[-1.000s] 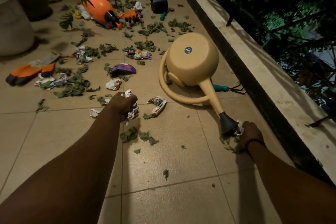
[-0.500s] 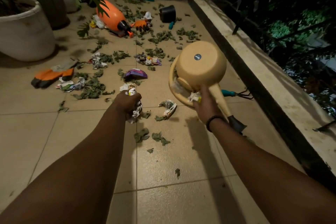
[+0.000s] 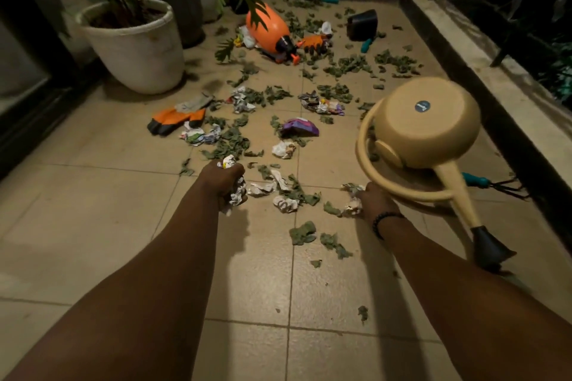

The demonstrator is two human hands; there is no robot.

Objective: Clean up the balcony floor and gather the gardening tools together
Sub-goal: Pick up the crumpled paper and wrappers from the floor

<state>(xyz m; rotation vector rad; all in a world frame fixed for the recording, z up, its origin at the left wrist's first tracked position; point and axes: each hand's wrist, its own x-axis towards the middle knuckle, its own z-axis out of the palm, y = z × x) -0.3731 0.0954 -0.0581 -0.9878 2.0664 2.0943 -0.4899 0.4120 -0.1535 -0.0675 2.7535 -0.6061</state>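
Observation:
My left hand grips a wad of crumpled paper above the tiles. My right hand holds more crumpled paper and sits right against the loop handle of the tan watering can; whether it grips the handle I cannot tell. The can is tipped with its base toward me and its black spout end low on the right. Paper scraps and dry leaves litter the floor between my hands. An orange sprayer and orange gloves lie farther off.
A white planter and darker pots stand at the left. A raised ledge with railing runs along the right. A teal-handled hand rake lies by the ledge. A black pot, a teal tool and a purple wrapper lie further back.
My right hand went from the spout end up to the can's handle, then down to the floor by the scraps. The can has shifted and tilted. My left hand kept its paper.

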